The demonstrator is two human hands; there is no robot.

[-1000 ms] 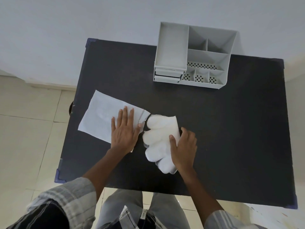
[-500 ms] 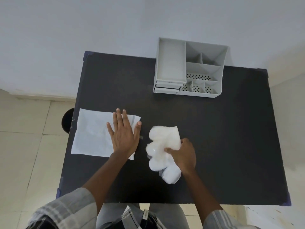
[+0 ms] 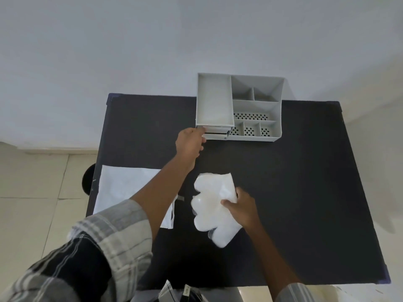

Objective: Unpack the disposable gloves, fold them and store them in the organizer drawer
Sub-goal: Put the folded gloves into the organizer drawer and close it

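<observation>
A bundle of white translucent disposable gloves (image 3: pixel 210 201) lies on the black table (image 3: pixel 305 192), near the front middle. My right hand (image 3: pixel 242 209) pinches the bundle at its right edge. A grey plastic organizer (image 3: pixel 257 105) stands at the table's far edge, with two shallow drawers (image 3: pixel 217 132) stacked at its lower left. My left hand (image 3: pixel 189 143) reaches out to the left end of those drawer fronts, fingers curled against them. Whether a drawer is pulled out at all I cannot tell.
The flat white glove wrapper (image 3: pixel 124 190) lies at the table's left edge, partly under my left forearm. The organizer's top holds an empty tray and several empty compartments. A pale wall rises behind the table; tiled floor and a dark round object (image 3: pixel 88 179) show at the left.
My left hand has lifted off the wrapper and reached forward to the organizer's drawer fronts. My right hand keeps its hold on the gloves, which have barely moved.
</observation>
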